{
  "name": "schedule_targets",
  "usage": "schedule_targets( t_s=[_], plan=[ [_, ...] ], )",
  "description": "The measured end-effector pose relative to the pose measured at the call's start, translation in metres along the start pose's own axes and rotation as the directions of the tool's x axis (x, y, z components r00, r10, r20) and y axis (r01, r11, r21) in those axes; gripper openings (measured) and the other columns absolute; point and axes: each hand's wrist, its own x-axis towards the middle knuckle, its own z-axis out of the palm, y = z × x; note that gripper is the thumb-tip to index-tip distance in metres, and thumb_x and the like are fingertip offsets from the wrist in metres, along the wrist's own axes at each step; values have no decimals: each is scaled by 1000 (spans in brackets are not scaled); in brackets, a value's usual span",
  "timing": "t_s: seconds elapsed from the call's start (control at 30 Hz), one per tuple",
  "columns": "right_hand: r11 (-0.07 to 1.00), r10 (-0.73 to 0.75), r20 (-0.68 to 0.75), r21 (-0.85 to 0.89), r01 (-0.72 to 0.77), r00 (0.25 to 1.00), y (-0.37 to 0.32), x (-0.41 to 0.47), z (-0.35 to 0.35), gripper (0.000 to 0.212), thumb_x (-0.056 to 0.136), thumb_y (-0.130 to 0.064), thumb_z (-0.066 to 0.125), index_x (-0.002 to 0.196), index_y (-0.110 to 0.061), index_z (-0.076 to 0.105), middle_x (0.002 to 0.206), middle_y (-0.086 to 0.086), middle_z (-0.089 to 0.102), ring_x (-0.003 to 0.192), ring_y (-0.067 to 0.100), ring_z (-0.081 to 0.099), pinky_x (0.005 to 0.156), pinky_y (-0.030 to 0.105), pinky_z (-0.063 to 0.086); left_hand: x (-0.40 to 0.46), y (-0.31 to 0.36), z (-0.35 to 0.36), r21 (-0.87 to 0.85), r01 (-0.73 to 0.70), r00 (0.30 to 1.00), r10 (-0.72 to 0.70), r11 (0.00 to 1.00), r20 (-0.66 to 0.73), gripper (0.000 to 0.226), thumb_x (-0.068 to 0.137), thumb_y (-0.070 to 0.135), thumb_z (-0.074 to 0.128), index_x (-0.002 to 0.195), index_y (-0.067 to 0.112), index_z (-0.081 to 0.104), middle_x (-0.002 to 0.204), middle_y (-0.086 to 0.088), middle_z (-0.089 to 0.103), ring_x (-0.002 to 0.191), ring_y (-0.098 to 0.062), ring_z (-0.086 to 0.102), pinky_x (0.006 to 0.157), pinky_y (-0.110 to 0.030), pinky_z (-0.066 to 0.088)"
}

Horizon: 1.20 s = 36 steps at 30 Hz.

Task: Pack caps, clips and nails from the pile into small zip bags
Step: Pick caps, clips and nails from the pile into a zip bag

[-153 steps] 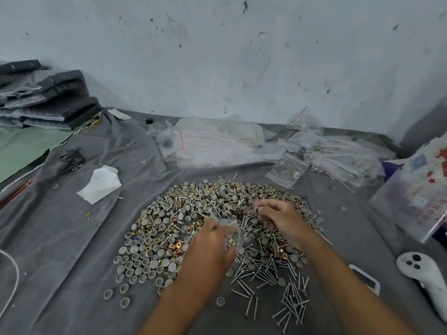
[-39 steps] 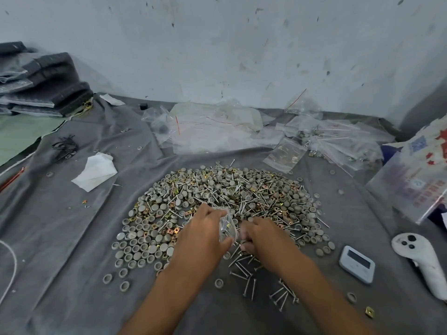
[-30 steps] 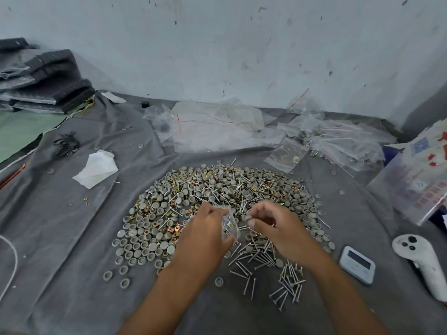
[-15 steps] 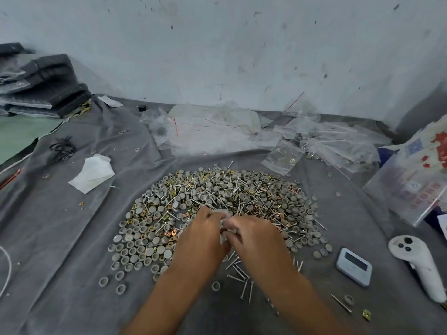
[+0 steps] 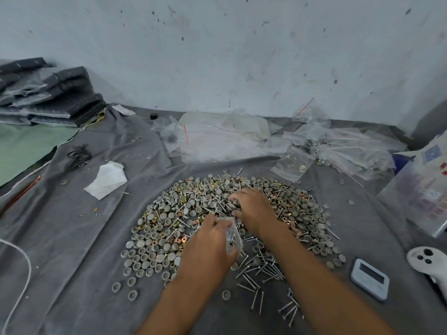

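Grey caps, brass clips and steel nails sit in one big pile (image 5: 225,221) mid-table, on the grey cloth (image 5: 72,238); it looks barely dented, so most of the job is left. Done so far, as far as shows: filled bags (image 5: 350,151) heaped at 1–2 o'clock from the pile, one flat bag (image 5: 292,163) just off its far edge, plus empties (image 5: 222,139) at 12. Count not readable.

Left hand (image 5: 208,247) pinches a small zip bag (image 5: 233,235) by its mouth, bag upright just above the pile's near edge, w/ a few nails visible inside; can't tell if caps or clips are in yet. Right hand (image 5: 254,209) is down on the pile at 12 o'clock from the bag, grip curled over caps and nails, fingertips buried, so can't tell whether it has closed on anything. Loose nails (image 5: 263,274) fan out at 5 o'clock from the bag. Timer (image 5: 370,279) and white controller (image 5: 428,264) at far right, well apart from the work.

Vs half a sec ago: right hand was at the bag mouth, touching the left, prob. dropping pieces in; now it's moved away to the far part of the pile for more. Left hand and bag roughly same spot. Pile shape unchanged to the eye. Current bag looks early in its fill.
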Motion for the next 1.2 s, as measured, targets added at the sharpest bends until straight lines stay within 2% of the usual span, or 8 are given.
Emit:
schedule_targets(
  t_s=[0.13, 0.33, 0.43, 0.53, 0.73, 0.87, 1.03, 1.2],
  plan=[
    [994, 33, -41, 109, -28, 999, 2, 3, 0, 23, 91, -22, 70, 114, -22, 67, 116, -1, 65, 109, 19, 58, 91, 33, 44, 0, -3, -2, -4, 3, 1000, -3, 1000, -1, 56, 88, 41, 69, 138, 24, 51, 122, 7, 47, 102, -12, 61, 87, -28, 54],
    [906, 115, -35, 413, -91, 993, 6, -13, -23, 20, 95, -18, 66, 114, -17, 71, 108, 1, 72, 93, 10, 65, 80, 19, 46, 1, -4, -2, -7, 6, 1000, -6, 1000, -1, 58, 88, 41, 69, 141, 26, 49, 123, 7, 46, 104, -13, 60, 89, -31, 54],
    [831, 99, -117, 556, -18, 988, 1, -40, -46, 21, 96, -27, 65, 116, -24, 72, 104, -12, 72, 86, -7, 62, 72, 5, 39, 3, -4, -2, -19, 8, 1000, -8, 1000, -7, 58, 87, 41, 70, 140, 25, 50, 120, 7, 47, 102, -13, 60, 89, -30, 54],
    [780, 20, -181, 618, 98, 983, -15, -78, -61, 14, 93, -31, 69, 105, -27, 72, 91, -17, 68, 81, -3, 63, 69, 7, 43, 5, -4, 0, -15, 8, 1000, -8, 1000, 0, 59, 87, 42, 70, 139, 26, 49, 119, 8, 45, 99, -10, 58, 87, -26, 52],
    [980, -95, -158, 160, 120, 983, -39, -112, -50, 19, 91, -33, 70, 109, -29, 70, 102, -13, 63, 94, 6, 57, 78, 27, 51, 4, 2, 3, -20, -21, 1000, 22, 1000, 9, 51, 87, 37, 70, 135, 27, 53, 122, 5, 46, 101, -11, 58, 87, -24, 51],
    [997, -75, -201, -34, 70, 977, -47, -116, -47, 24, 79, -28, 83, 101, -29, 76, 90, -13, 69, 84, 11, 63, 62, 24, 52, 2, 5, 4, 1, -32, 999, 32, 999, -19, 52, 88, 36, 70, 136, 26, 52, 128, 7, 47, 110, -11, 59, 91, -26, 52],
    [998, -45, -225, -55, 33, 973, -50, -119, -46, 33, 64, -27, 93, 92, -29, 75, 78, -16, 68, 74, 7, 62, 54, 18, 43, 2, 6, 6, 7, -23, 1000, 23, 1000, -9, 56, 88, 35, 71, 139, 28, 49, 129, 7, 45, 110, -14, 60, 90, -29, 52],
    [999, 4, -216, 52, 8, 976, -43, -119, -48, 15, 84, -28, 77, 98, -32, 71, 91, -15, 71, 88, 10, 62, 65, 23, 43, 2, 7, 6, -1, -15, 1000, 15, 1000, 5, 57, 88, 38, 70, 139, 28, 48, 130, 8, 44, 113, -14, 58, 91, -30, 52]
  ],
)
